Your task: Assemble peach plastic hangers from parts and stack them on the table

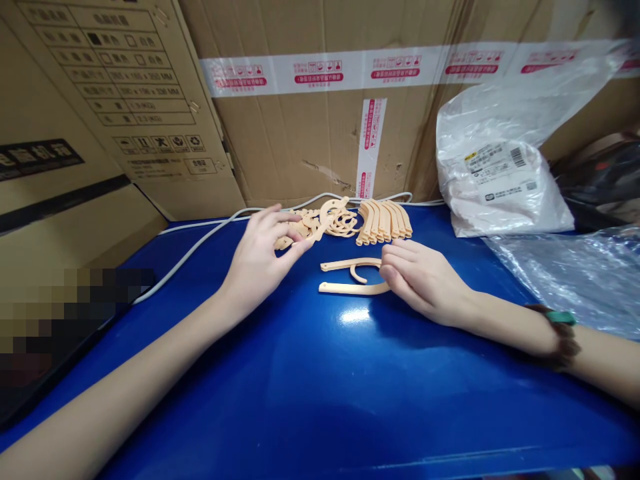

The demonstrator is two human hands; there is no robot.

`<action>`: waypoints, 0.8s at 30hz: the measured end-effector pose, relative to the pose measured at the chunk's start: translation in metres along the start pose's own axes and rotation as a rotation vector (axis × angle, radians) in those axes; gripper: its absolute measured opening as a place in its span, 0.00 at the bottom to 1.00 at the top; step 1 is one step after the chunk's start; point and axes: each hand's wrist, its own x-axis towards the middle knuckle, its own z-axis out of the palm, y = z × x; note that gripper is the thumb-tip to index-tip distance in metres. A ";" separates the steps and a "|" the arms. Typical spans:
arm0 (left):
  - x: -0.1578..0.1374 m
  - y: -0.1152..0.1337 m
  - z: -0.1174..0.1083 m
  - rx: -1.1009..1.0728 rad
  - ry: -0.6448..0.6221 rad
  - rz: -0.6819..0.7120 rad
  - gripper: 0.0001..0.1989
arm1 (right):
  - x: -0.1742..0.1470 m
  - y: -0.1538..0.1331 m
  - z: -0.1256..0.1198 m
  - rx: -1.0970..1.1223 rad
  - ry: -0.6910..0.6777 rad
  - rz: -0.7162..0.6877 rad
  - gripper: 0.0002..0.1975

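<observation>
Left hand [265, 252] is pinching a hook [328, 216], long axis slanting away and right; right hand [426, 277] is curling over right ends of two strips [346, 289], grip hidden, can't tell; strips are lying crosswise on bench [300, 387], right of left hand, right hand nearer

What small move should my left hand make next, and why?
Perhaps carry the beige, plastic-looking hooked piece toward your right hand: your left hand pinches it, while two long, beige, plastic-looking curved strips run in under the right hand.
</observation>
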 end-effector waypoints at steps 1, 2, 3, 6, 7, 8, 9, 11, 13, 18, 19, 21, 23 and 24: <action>-0.001 0.003 0.000 -0.020 -0.029 0.047 0.09 | 0.000 0.001 -0.001 0.028 0.008 0.027 0.16; -0.002 0.006 0.001 -0.030 -0.063 0.096 0.08 | -0.001 0.001 -0.001 0.052 0.017 0.051 0.15; -0.003 0.007 0.002 -0.030 -0.097 0.143 0.08 | -0.001 0.002 -0.002 0.070 0.027 0.075 0.15; -0.006 0.007 0.003 0.014 -0.168 0.265 0.08 | -0.002 0.003 -0.004 0.100 0.067 0.142 0.15; -0.006 0.006 0.003 0.042 -0.170 0.303 0.08 | -0.002 0.003 -0.004 0.115 0.078 0.157 0.15; -0.006 0.004 0.004 0.076 -0.165 0.342 0.08 | -0.003 0.003 -0.004 0.136 0.083 0.169 0.15; -0.006 0.003 0.004 0.111 -0.152 0.380 0.08 | -0.003 0.003 -0.003 0.158 0.086 0.177 0.15; -0.004 0.001 0.004 0.172 -0.110 0.456 0.10 | -0.005 0.002 -0.002 0.192 0.090 0.183 0.15; -0.003 0.001 0.004 0.217 -0.067 0.521 0.11 | -0.006 0.002 0.000 0.189 0.095 0.190 0.12; -0.002 0.003 0.002 0.289 -0.009 0.613 0.09 | -0.006 0.001 0.004 0.115 0.043 0.230 0.08; -0.002 0.003 0.002 0.298 -0.005 0.620 0.09 | -0.005 0.002 0.005 0.102 0.023 0.224 0.10; -0.002 0.002 0.001 0.308 0.000 0.623 0.08 | -0.004 0.002 0.005 0.083 -0.018 0.183 0.11; -0.002 0.002 0.002 0.301 0.003 0.610 0.08 | -0.003 0.003 0.005 0.086 -0.031 0.122 0.11; -0.002 0.002 0.003 0.293 0.002 0.592 0.08 | -0.002 0.003 0.004 0.090 -0.023 0.096 0.11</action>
